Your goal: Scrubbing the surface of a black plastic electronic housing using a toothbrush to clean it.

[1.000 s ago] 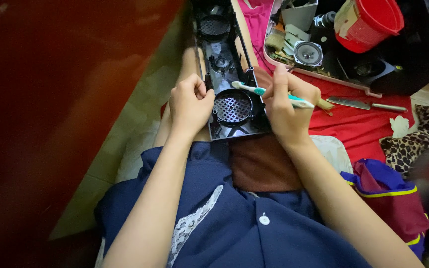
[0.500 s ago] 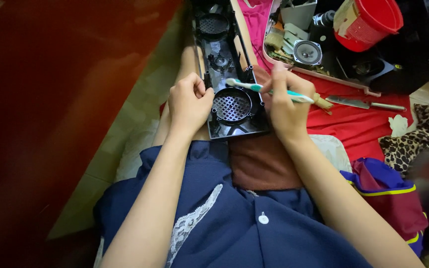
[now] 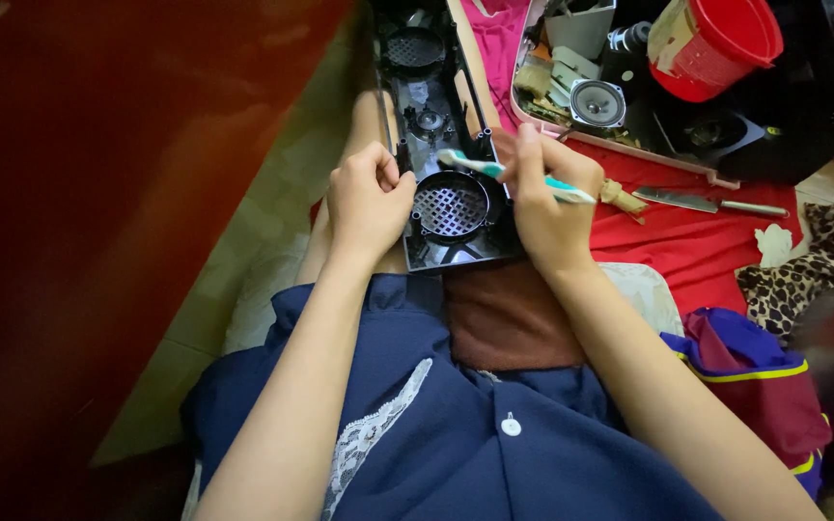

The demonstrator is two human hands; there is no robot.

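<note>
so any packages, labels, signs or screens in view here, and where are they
Red plastic bucket: top right, round, with a pale paper label on its side.
No screens or signs show.
Black plastic speaker housing: on the lap between the hands, with round grilles and no label visible.

1 label shows: a pale paper label [image 3: 666, 37] wrapped around the side of the red plastic bucket [image 3: 726, 43] at the upper right, its print too blurred to make out. No packages, signs or screens appear.
</note>
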